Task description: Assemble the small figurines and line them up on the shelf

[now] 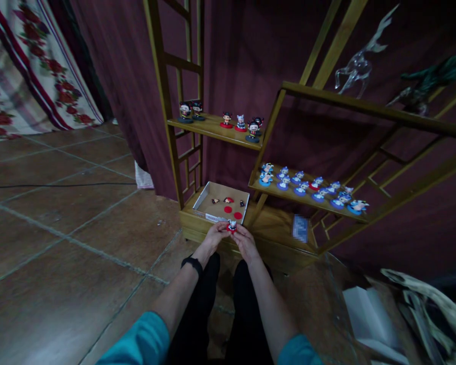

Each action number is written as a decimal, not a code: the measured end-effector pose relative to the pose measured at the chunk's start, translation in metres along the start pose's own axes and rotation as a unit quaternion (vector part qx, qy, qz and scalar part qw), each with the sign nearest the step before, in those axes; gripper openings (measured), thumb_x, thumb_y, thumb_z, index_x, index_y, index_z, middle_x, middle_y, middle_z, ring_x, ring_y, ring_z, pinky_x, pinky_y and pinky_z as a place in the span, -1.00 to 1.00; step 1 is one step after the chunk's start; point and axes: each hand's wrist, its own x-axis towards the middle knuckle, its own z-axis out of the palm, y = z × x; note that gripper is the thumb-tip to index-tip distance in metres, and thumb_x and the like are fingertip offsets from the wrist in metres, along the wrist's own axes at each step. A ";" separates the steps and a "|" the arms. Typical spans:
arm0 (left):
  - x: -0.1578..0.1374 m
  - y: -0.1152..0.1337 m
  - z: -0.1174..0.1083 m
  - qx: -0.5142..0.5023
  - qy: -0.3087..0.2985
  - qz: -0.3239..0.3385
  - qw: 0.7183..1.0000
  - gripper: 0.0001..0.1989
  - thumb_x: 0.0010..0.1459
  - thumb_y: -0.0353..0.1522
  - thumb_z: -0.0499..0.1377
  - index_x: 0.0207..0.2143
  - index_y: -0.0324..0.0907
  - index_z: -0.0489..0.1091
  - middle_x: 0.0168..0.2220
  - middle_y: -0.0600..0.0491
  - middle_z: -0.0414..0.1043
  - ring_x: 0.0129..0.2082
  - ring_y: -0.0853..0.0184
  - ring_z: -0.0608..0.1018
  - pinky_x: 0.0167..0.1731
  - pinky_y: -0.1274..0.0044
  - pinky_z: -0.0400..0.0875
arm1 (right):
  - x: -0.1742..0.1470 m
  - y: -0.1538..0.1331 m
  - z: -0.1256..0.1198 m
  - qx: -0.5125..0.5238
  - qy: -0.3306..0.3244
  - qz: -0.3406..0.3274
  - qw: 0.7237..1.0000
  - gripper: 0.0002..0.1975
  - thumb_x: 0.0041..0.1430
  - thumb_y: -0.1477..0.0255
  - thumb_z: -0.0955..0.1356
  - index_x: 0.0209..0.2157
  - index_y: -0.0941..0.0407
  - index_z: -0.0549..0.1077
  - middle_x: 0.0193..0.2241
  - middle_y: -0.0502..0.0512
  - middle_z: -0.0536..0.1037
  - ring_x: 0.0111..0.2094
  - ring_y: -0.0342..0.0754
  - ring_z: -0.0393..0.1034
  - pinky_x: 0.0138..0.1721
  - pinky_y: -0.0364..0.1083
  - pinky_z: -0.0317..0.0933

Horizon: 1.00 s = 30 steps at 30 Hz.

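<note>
Between my two hands is a small white figurine (232, 224) on a red round base, held upright just in front of the shallow cardboard box. My left hand (216, 235) pinches the base from the left, a dark band on its wrist. On the other side, the fingers of my right hand (246, 240) close on the same base. The open box (201, 202) sits on the lowest board of the wooden shelf. Inside it lie a figurine with red parts (228, 200), a small dark-haired piece (215, 201), another small dark piece (242, 203) and two red discs (228, 209).
Several dark-haired and white figurines stand on the upper left shelf (213, 128). Rows of blue and purple figurines fill the right shelf (307, 195). A clear glass deer (355, 68) and a dark green statue (429, 83) stand higher up. A white box (372, 317) lies at lower right.
</note>
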 end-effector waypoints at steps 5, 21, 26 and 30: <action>0.000 0.001 0.000 -0.002 -0.019 -0.015 1.000 -0.57 -0.36 -0.53 0.32 -0.30 -0.27 0.41 -0.35 -0.04 0.47 -0.36 0.34 0.48 -0.26 0.49 0.29 | 0.002 0.002 -0.003 -0.005 0.028 -0.003 1.000 -0.57 -0.28 0.49 0.43 -0.24 0.06 0.43 -0.11 0.10 0.45 -0.15 0.00 0.38 -0.13 0.02 0.24; -0.004 0.008 0.000 0.032 -0.023 -0.008 0.999 -0.54 -0.30 -0.53 0.26 -0.21 -0.22 0.43 -0.30 -0.03 0.48 -0.40 0.36 0.47 -0.42 0.57 0.27 | -0.005 -0.006 0.004 -0.007 0.040 -0.032 0.999 -0.60 -0.24 0.49 0.40 -0.23 0.06 0.43 -0.17 0.06 0.48 -0.16 -0.02 0.37 -0.14 -0.02 0.25; -0.002 0.004 -0.001 0.017 -0.012 -0.022 1.000 -0.53 -0.31 -0.52 0.29 -0.21 -0.24 0.43 -0.43 0.02 0.48 -0.51 0.44 0.45 -0.45 0.60 0.26 | -0.002 -0.003 0.002 0.001 0.032 -0.017 0.999 -0.59 -0.25 0.49 0.41 -0.22 0.09 0.44 -0.20 0.09 0.51 -0.18 -0.01 0.39 -0.12 0.00 0.23; -0.001 0.002 -0.002 0.007 -0.004 -0.037 0.999 -0.57 -0.32 -0.49 0.32 -0.26 -0.28 0.43 -0.46 0.02 0.47 -0.52 0.46 0.44 -0.45 0.61 0.26 | -0.001 -0.002 0.001 0.020 -0.002 -0.006 1.000 -0.58 -0.25 0.50 0.41 -0.21 0.11 0.45 -0.21 0.10 0.52 -0.16 -0.02 0.39 -0.07 -0.02 0.20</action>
